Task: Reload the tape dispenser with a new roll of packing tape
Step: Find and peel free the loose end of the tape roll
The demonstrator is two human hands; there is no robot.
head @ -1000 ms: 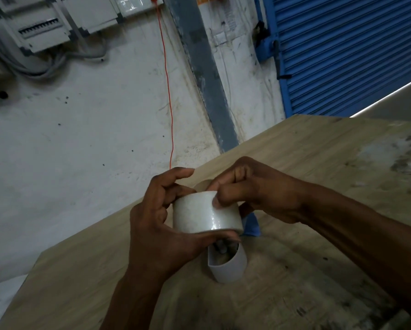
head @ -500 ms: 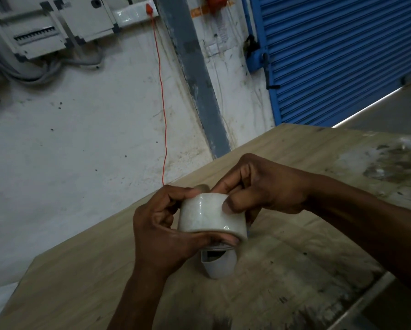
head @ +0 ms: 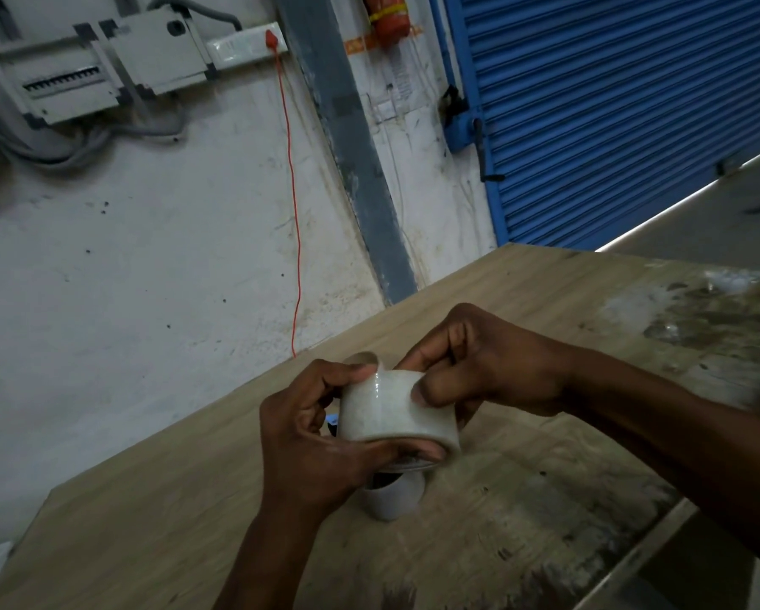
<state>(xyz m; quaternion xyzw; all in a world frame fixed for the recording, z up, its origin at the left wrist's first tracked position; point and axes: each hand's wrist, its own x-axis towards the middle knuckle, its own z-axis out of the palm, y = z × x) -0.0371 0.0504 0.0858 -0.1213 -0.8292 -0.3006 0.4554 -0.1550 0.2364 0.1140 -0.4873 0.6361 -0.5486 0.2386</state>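
Your left hand (head: pixel 312 451) grips the new tape roll (head: pixel 395 411) above the surface (head: pixel 545 499); your right hand (head: pixel 479 367) pinches its 2 o'clock edge, likely hunting the tape end. The dispenser, mostly hidden underneath, isn't loaded yet; mounting and threading remain.

Left hand (head: pixel 312 438) and right hand (head: pixel 479 367) grip the tape roll (head: pixel 391 407) — above the wooden table (head: pixel 545 499).

The tape roll (head: pixel 395 407) now sits higher and further right above the wooden table (head: pixel 545 499) than a second ago. The right hand (head: pixel 479 367) has slid its thumb along the roll's face toward the right edge. The left hand (head: pixel 312 442) has shifted its index fingertip onto the roll's upper rim.
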